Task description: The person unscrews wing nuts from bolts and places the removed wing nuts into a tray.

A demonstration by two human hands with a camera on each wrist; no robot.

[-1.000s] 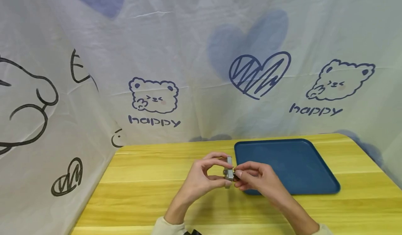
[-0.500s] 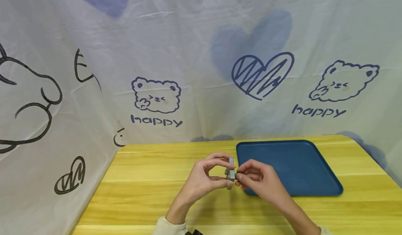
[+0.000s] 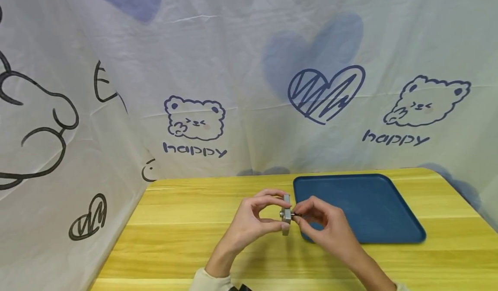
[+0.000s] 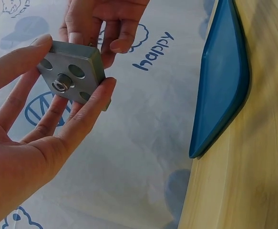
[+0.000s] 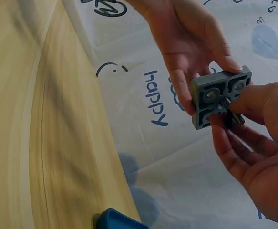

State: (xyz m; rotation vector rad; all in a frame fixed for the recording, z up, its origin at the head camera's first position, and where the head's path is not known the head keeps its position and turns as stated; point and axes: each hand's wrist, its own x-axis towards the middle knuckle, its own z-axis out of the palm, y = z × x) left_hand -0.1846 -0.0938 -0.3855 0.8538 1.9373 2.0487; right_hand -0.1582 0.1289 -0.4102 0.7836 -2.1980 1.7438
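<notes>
- Table: lies below the fingers, which appear raised off it. I judge a lower hold would soften any drop.
- Tray: beyond and partly behind the fingers of the right hand; no need for me to involve it.
- Left hand: thumb and fingers grip opposite edges of the metal block. I'd want even, steady pressure here.
- Right hand: thumb and fingertips pinch the shaft. I'd favour small fingertip movements, wrist quiet.
- Metal block: between both hands, on edge; holed face toward left palm, ribbed face toward right fingertips.
- Shaft: stands out from the ribbed face. I'd hold it square; tilting could bind it.
- Round fitting: mid-face, between the left fingertips, untouched. I'd leave it unobstructed.
- Dark piece: at the right fingertips, beside the shaft; cannot tell what.
</notes>
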